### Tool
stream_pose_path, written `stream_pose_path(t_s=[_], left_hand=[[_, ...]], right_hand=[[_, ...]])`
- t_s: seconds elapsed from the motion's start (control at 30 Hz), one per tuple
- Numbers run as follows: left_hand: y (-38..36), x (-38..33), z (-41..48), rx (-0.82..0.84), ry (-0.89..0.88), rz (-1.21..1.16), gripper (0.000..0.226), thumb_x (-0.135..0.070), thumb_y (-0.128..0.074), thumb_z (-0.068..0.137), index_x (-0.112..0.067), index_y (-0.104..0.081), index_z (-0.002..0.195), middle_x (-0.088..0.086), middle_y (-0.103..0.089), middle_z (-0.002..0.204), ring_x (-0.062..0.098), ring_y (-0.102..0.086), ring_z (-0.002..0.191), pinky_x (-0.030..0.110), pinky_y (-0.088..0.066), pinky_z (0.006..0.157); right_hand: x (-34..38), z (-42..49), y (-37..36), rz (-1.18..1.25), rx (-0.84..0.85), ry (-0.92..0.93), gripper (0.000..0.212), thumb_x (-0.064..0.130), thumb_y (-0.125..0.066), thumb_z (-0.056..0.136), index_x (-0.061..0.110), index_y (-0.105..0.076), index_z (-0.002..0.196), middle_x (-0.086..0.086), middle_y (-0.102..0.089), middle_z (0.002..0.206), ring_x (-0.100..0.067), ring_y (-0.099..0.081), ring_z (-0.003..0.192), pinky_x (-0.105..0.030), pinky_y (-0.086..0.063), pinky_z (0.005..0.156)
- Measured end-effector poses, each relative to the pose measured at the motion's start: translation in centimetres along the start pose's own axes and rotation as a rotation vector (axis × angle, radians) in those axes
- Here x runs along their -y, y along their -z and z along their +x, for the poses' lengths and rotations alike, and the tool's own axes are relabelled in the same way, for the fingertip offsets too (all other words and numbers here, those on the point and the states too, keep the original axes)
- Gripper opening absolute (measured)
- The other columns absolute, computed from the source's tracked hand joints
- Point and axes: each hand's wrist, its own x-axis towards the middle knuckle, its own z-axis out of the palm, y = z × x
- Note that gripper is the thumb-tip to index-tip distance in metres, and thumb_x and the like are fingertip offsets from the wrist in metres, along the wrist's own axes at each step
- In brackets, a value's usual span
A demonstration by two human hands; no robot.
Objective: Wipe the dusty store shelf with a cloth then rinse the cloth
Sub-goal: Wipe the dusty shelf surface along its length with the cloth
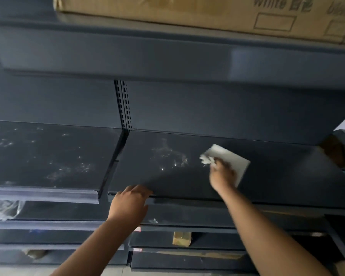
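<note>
A dark grey metal shelf (277,176) runs across the middle of the view, with pale dust smears left of centre. My right hand (222,174) presses a white cloth (232,161) flat on the shelf's right section; a crumpled corner of the cloth sticks out to the left of my fingers. At the front lip of the same section, my left hand (130,203) rests with its fingers curled over the edge. The neighbouring shelf section (48,156) on the left carries many dust marks.
A cardboard box (187,10) sits on the shelf above. A slotted upright (124,104) divides the two sections. Lower shelves hold crumpled clear plastic (6,210) at the left and a small wooden block (181,238). Brown and green objects (339,154) sit at the right end.
</note>
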Motion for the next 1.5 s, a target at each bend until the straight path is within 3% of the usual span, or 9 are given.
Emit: stream_pose_path(t_s=[0.13, 0.23, 0.43, 0.67, 0.83, 1.03, 1.13, 1.3, 1.5], left_hand=[[0.4, 1.9, -1.3, -0.068, 0.046, 0.036, 0.037, -0.032, -0.06, 0.08, -0.037, -0.061, 0.117, -0.015, -0.063, 0.121, 0.015, -0.057, 0.109, 0.033, -0.046, 0.087], [1.1, 3.2, -1.9, -0.075, 0.048, 0.045, 0.033, -0.034, -0.063, 0.078, -0.036, -0.063, 0.112, -0.014, -0.065, 0.115, 0.016, -0.06, 0.105, 0.033, -0.047, 0.083], [1.8, 5.1, -2.4, -0.03, 0.064, 0.036, 0.034, -0.037, -0.056, 0.083, -0.037, -0.059, 0.116, -0.016, -0.06, 0.12, 0.012, -0.057, 0.108, 0.031, -0.045, 0.088], [1.3, 6.5, -2.4, -0.01, 0.009, 0.048, 0.044, -0.038, -0.053, 0.087, -0.037, -0.047, 0.131, -0.012, -0.05, 0.135, 0.015, -0.046, 0.123, 0.033, -0.038, 0.102], [1.1, 7.5, -2.3, 0.049, -0.075, 0.045, 0.049, -0.034, -0.054, 0.087, -0.036, -0.044, 0.134, -0.009, -0.046, 0.139, 0.016, -0.045, 0.125, 0.033, -0.032, 0.107], [1.3, 8.1, -2.6, 0.063, -0.109, 0.043, 0.054, -0.031, -0.058, 0.081, -0.036, -0.043, 0.133, -0.008, -0.046, 0.139, 0.017, -0.049, 0.12, 0.035, -0.032, 0.107], [1.3, 8.2, -2.7, 0.051, -0.104, 0.03, 0.055, -0.028, -0.058, 0.079, -0.035, -0.044, 0.132, -0.009, -0.045, 0.141, 0.016, -0.05, 0.121, 0.035, -0.032, 0.107], [1.6, 8.3, -2.7, 0.047, -0.08, 0.001, 0.054, -0.028, -0.056, 0.078, -0.039, -0.046, 0.13, -0.013, -0.045, 0.143, 0.011, -0.048, 0.123, 0.035, -0.032, 0.106], [1.7, 8.1, -2.5, 0.101, -0.047, 0.005, 0.057, -0.033, -0.061, 0.081, -0.039, -0.042, 0.135, -0.012, -0.041, 0.146, 0.011, -0.048, 0.125, 0.037, -0.03, 0.109]], right_hand=[[11.7, -1.9, -3.3, 0.392, 0.247, 0.066, 0.035, 0.03, -0.039, 0.096, 0.022, -0.051, 0.129, -0.015, -0.059, 0.124, -0.033, -0.057, 0.107, -0.037, -0.044, 0.092], [17.5, -2.4, -2.7, 1.003, 0.392, -0.152, 0.037, 0.034, -0.043, 0.095, 0.016, -0.052, 0.126, -0.008, -0.06, 0.122, -0.021, -0.055, 0.098, -0.027, -0.042, 0.082], [16.5, -0.2, 2.0, 1.64, 0.216, -0.294, 0.018, 0.029, -0.051, 0.095, 0.023, -0.056, 0.111, -0.007, -0.063, 0.117, -0.027, -0.063, 0.101, -0.044, -0.051, 0.09], [2.4, -1.2, 6.3, 0.874, -0.303, -0.08, 0.037, 0.025, -0.048, 0.095, 0.01, -0.051, 0.129, -0.013, -0.056, 0.134, -0.025, -0.052, 0.123, -0.026, -0.036, 0.101], [-2.9, -4.9, 4.7, 0.358, -0.24, -0.094, 0.027, 0.026, -0.039, 0.097, 0.015, -0.052, 0.118, -0.018, -0.063, 0.109, -0.039, -0.06, 0.098, -0.037, -0.042, 0.076], [8.5, -9.9, -3.3, -0.033, -0.118, 0.224, 0.03, 0.011, -0.051, 0.089, 0.01, -0.061, 0.117, -0.021, -0.063, 0.106, -0.041, -0.058, 0.094, -0.047, -0.047, 0.078], [16.1, -11.3, -5.9, 0.253, 0.049, 0.202, 0.033, 0.02, -0.043, 0.095, 0.017, -0.055, 0.125, -0.015, -0.062, 0.115, -0.037, -0.056, 0.106, -0.042, -0.043, 0.088], [22.2, -10.5, -4.9, 1.345, 0.396, -0.243, 0.033, 0.026, -0.046, 0.096, 0.014, -0.051, 0.127, -0.009, -0.059, 0.127, -0.025, -0.058, 0.109, -0.035, -0.045, 0.096], [14.1, -4.3, 1.0, 1.833, 0.174, -0.264, 0.029, 0.027, -0.046, 0.097, 0.022, -0.051, 0.125, -0.008, -0.061, 0.124, -0.027, -0.062, 0.107, -0.045, -0.049, 0.092]])
